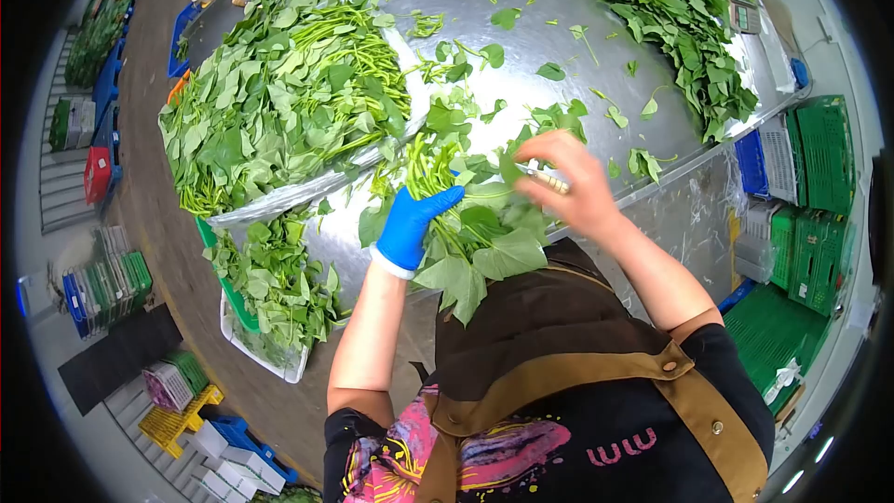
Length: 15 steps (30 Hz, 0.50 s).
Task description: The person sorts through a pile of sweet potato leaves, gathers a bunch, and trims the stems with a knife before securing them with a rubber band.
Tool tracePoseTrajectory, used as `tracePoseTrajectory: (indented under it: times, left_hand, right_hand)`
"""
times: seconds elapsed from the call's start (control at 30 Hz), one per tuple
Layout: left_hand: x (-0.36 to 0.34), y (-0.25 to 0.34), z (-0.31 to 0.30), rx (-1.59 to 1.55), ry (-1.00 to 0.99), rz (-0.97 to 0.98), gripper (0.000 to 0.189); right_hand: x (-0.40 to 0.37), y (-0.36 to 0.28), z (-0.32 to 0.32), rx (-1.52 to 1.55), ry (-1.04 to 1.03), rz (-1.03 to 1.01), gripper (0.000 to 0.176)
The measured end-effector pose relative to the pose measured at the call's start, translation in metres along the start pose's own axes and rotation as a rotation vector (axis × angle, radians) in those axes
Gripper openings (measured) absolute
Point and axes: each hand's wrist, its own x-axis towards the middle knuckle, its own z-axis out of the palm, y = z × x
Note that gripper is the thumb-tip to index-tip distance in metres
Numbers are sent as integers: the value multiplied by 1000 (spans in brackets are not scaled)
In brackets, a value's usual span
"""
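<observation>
My left hand, in a blue glove, is closed round a bunch of leafy green stems above the metal table's front edge. Broad leaves of the bunch hang towards the apron. To the right of it is my bare right hand, fingers bent round a small knife with a pale handle, close to the leaves. A large heap of greens in clear plastic lies on the left part of the metal table. Loose leaves and stem pieces are scattered near both hands.
A long row of leafy bunches lies along the table's right side, by a scale. More greens fill a crate below the left edge. Green crates stand stacked at the right; other crates line the left wall.
</observation>
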Motion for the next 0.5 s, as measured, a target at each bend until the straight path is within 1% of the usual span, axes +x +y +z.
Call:
tracePoseTrajectory:
  times: [0.1,0.13,0.23,0.27,0.33,0.37,0.43,0.5]
  left_hand:
    - [1,0,2,81,-95,-19,41]
    - [1,-1,1,121,-124,-20,42]
    - [-1,2,-6,262,-243,-38,43]
    - [1,-2,-12,386,-302,-111,48]
    - [-3,-7,-20,403,-367,-152,48]
    - [-6,-11,-24,410,-398,-171,48]
    - [-6,-21,-31,269,-369,-203,44]
    - [-7,-20,-27,142,-340,-209,42]
  right_hand:
    - [-2,-16,14,-75,-376,80,27]
    - [-7,-9,17,-144,-432,33,17]
    - [1,6,-3,-382,-355,-227,11]
    - [7,7,-13,-495,-361,-271,25]
    - [13,37,-28,-639,-66,-192,20]
    - [17,47,-38,-681,-35,73,20]
    - [25,53,-47,-784,-220,136,22]
    - [25,35,-20,-866,-32,-166,37]
